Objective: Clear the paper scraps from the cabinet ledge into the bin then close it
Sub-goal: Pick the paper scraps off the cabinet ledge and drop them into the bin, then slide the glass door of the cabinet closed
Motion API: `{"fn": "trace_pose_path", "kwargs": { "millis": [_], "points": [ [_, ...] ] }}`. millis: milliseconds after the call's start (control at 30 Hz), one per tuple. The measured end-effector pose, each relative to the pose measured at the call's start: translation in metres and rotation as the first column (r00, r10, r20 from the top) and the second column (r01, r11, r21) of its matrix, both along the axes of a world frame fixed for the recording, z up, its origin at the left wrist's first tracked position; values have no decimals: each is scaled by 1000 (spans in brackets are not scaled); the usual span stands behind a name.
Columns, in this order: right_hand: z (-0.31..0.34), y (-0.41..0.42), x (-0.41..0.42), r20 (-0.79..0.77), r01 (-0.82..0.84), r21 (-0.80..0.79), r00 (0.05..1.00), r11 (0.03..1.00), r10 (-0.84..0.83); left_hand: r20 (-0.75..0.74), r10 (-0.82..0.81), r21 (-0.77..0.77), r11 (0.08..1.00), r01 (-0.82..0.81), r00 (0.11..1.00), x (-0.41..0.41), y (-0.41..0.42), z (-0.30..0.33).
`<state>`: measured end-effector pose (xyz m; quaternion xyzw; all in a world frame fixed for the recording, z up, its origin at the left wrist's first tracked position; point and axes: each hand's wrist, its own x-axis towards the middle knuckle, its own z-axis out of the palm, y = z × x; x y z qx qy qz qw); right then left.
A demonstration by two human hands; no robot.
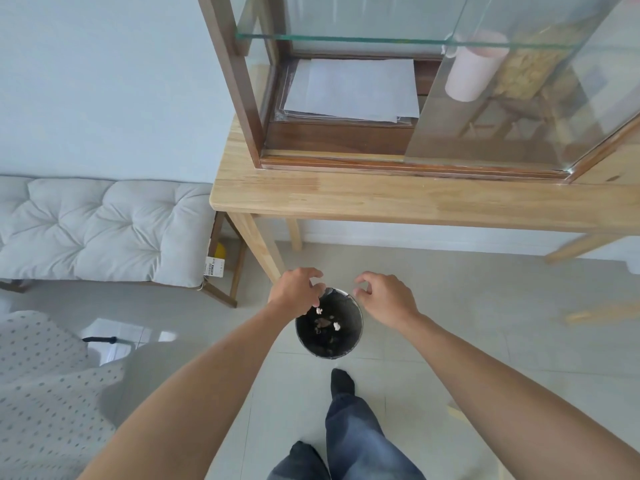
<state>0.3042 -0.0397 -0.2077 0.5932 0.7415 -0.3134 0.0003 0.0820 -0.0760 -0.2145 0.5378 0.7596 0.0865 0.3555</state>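
A small round metal bin (356, 336) stands open on the tiled floor below the wooden table. Small white paper scraps (336, 326) lie inside it on dark contents, and one scrap (319, 310) shows just under my left fingers. My left hand (296, 289) hovers over the bin's left rim, fingers curled downward and apart. My right hand (384, 297) hovers over the right rim, fingers loosely curled, with nothing in it. The glass cabinet (346, 140) sits on the table with its sliding glass door (519, 109) pushed to the right. The bin's lid is not visible.
White paper sheets (353, 90) lie inside the cabinet. A pink cup (471, 74) stands behind the glass. The wooden table (381, 199) has a leg close to the bin. A cushioned bench (104, 230) is at left, and my feet (341, 381) are right behind the bin.
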Motion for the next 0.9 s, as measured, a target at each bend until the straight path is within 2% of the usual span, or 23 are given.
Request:
{"fn": "trace_pose_path", "kwargs": {
  "millis": [300, 733, 900],
  "points": [
    [32, 5, 0, -34, 50, 74, 998, 996, -47, -14, -22, 81, 996, 23, 1000, -12, -1, 39],
    [143, -8, -12, -108, 121, 264, 990, 957, -96, -63, -9, 292, 956, 27, 998, -45, -12, 152],
    [187, 8, -8, -124, 133, 386, 988, 913, -91, -85, 30, 393, 919, 6, 996, -63, -1, 199]
  ]
}}
